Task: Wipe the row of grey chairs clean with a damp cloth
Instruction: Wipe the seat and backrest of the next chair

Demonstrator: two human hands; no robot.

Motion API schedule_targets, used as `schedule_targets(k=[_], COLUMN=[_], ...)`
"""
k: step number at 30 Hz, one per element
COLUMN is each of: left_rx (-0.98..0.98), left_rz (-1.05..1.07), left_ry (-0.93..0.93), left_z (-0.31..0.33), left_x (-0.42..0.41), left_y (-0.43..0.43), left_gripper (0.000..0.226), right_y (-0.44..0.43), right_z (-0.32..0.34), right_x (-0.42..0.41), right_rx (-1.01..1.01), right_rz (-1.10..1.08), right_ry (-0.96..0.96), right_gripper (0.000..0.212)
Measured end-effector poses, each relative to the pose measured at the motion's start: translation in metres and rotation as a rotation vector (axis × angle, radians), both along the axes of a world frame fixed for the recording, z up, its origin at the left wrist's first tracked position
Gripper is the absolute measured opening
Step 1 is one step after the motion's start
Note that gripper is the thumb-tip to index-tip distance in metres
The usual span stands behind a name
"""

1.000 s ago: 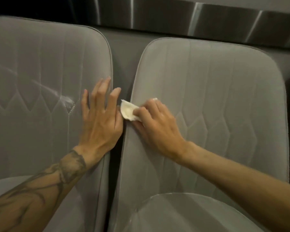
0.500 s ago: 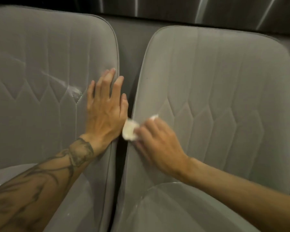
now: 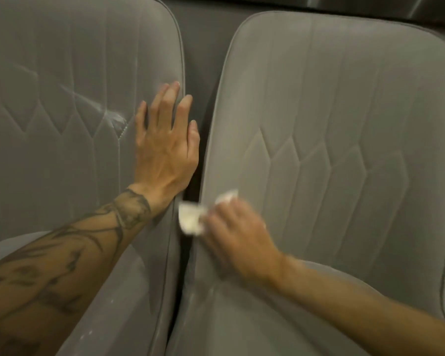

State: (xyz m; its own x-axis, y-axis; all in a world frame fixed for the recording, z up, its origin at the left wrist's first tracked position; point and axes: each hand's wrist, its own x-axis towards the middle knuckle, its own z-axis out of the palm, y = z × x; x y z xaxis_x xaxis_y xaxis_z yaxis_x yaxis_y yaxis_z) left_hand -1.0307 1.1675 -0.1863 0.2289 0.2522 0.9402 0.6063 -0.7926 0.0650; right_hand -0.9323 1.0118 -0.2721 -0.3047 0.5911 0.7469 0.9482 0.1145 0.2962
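Here the left hand point(image 3: 166, 147) lies flat, fingers straight and spread, against the left grey chair point(image 3: 62, 98) backrest near its inner edge. The right hand point(image 3: 238, 237), blurred, grips the white cloth point(image 3: 190, 218) against the right grey chair point(image 3: 344, 124) backrest's lower left edge.

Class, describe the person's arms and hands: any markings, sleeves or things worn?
The left forearm bears dark tattoos, with an inked band at the wrist. The right forearm shows none. No sleeves in view; left hand and right hand are gloveless.
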Motion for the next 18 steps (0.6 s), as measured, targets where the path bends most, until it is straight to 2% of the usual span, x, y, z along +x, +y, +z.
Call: schedule_targets(k=[2,3,5,7,10,12,14,16,18], left_rx=[-0.013,-0.018,-0.015,-0.004,-0.001,-0.002,-0.012,-0.020,-0.024], left_rz=[0.000,0.003,0.016,0.018,0.030,0.039,0.032,0.033,0.047], left_ry=[0.008,0.011,0.015,0.019,0.019,0.016,0.019,0.027,0.046], left_z=[0.000,0.001,0.000,0.000,-0.001,-0.001,-0.001,-0.001,0.000], left_x=[0.000,0.001,0.001,0.002,0.002,0.003,0.002,0.001,0.000], left_y=[-0.001,-0.001,0.000,0.001,0.002,0.002,0.001,0.000,-0.001], left_gripper=[0.049,0.050,0.050,0.049,0.048,0.048,0.048,0.049,0.049], right_y=[-0.020,-0.019,-0.001,0.024,0.037,0.020,-0.011,-0.027,-0.019], right_z=[-0.029,-0.024,0.013,0.063,0.072,0.029,-0.020,-0.039,-0.022], right_x=[-0.003,0.002,0.010,0.014,0.004,-0.010,-0.029,-0.032,-0.020], right_rx=[-0.177,-0.194,-0.041,0.178,0.235,0.071,-0.201,-0.399,-0.347], right_rz=[0.056,0.064,0.002,-0.163,-0.238,-0.130,0.017,0.135,0.095], right_ry=[-0.176,-0.214,-0.124,-0.004,0.092,0.066,0.002,-0.040,-0.023], right_gripper=[0.018,0.018,0.020,0.022,0.023,0.020,0.018,0.022,0.023])
